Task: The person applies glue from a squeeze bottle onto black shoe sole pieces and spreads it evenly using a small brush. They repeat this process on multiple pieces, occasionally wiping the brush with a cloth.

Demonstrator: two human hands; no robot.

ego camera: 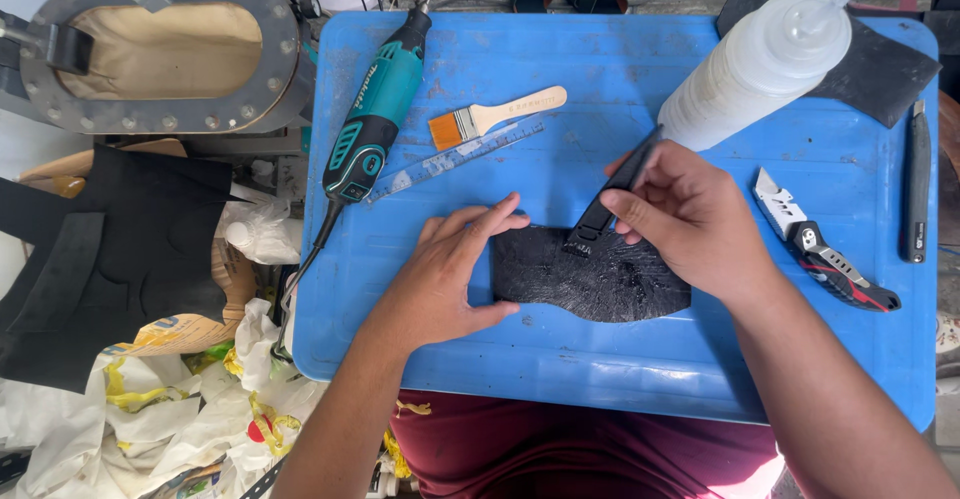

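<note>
A flat black rubber piece (600, 281), wet and glossy with streaked coating, is seen lying on the blue board (640, 359) directly under both hands. Its long axis runs left to right, and its lower edge is curved. Its left end is pinned by the left hand (450, 274), whose fingers are spread flat and grip nothing. One black brush (612, 194) is pinched in the closed right hand (690, 219); its bristles are pressed on the piece and its handle points up and away to the right. Beyond the left hand, one wooden brush (495, 116), one ruler (455, 161) and one teal rotary tool (375, 109) are counted. Right of the right hand one folding knife (820, 249) is laid, and beyond it one white squeeze bottle (755, 69).
</note>
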